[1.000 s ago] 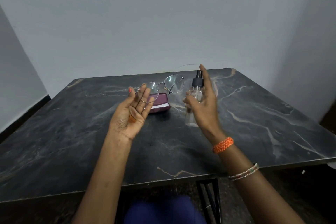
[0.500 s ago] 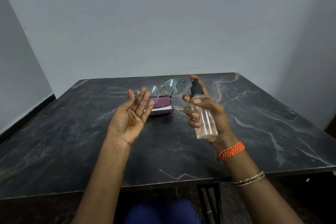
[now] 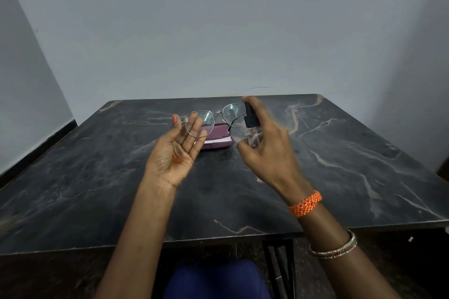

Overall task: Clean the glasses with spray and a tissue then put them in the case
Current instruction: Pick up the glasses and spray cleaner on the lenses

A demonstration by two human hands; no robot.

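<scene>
- The left hand (image 3: pixel 173 153), palm up, pinches the glasses (image 3: pixel 213 120) at one lens rim and holds them above the table (image 3: pixel 97 177), toward its far edge.
- The right hand (image 3: pixel 264 150) grips the clear spray bottle (image 3: pixel 252 128), forefinger on its black nozzle, just beside the other lens.
- The maroon case (image 3: pixel 218 139) lies on the table below the glasses, partly hidden by the left fingers.
- A white tissue edge (image 3: pixel 216 141) shows at the case.

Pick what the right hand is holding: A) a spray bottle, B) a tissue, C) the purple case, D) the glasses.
A: the right hand grips a clear spray bottle with a black nozzle, beside the glasses held by the left hand.
</scene>
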